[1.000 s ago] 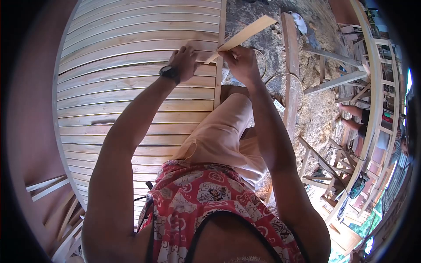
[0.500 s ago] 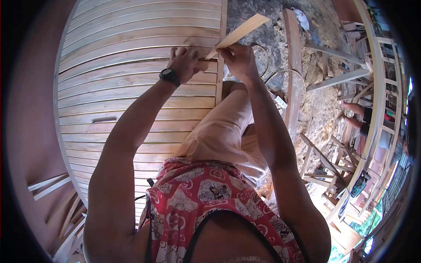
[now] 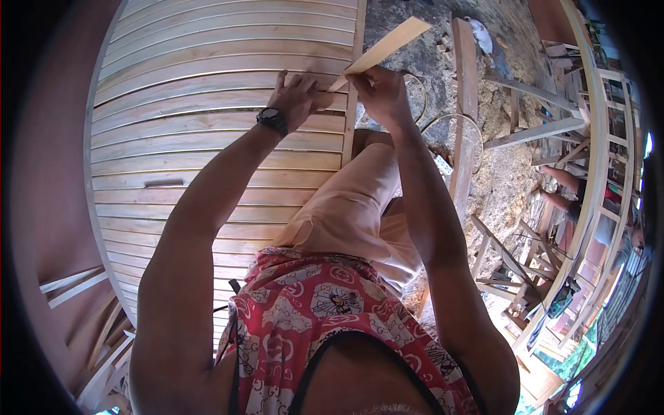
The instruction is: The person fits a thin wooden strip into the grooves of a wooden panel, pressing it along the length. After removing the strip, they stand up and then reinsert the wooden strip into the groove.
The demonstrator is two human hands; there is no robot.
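Observation:
A large panel of pale wooden slats [image 3: 228, 162] lies under my arms. My left hand [image 3: 297, 99], with a black watch [image 3: 272, 120] on its wrist, rests on the slats near the panel's right edge, fingers spread. Just to its right, my right hand [image 3: 379, 95] pinches a thin flat wooden strip [image 3: 391, 45]. The strip's narrow lower end points down to the slats beside my left fingertips, while its wide end sticks up to the right over the ground.
Right of the panel lie a long wooden beam [image 3: 465, 104], a looped cable [image 3: 477, 135] and a white animal [image 3: 480, 34] on dusty ground. Wooden frames [image 3: 536, 130] stand farther right, where another person's legs [image 3: 559, 187] show. Loose wood strips [image 3: 76, 285] lie at lower left.
Both hands and the strip sit slightly farther right in the view. The view itself has shifted a little; my grip on the strip looks the same.

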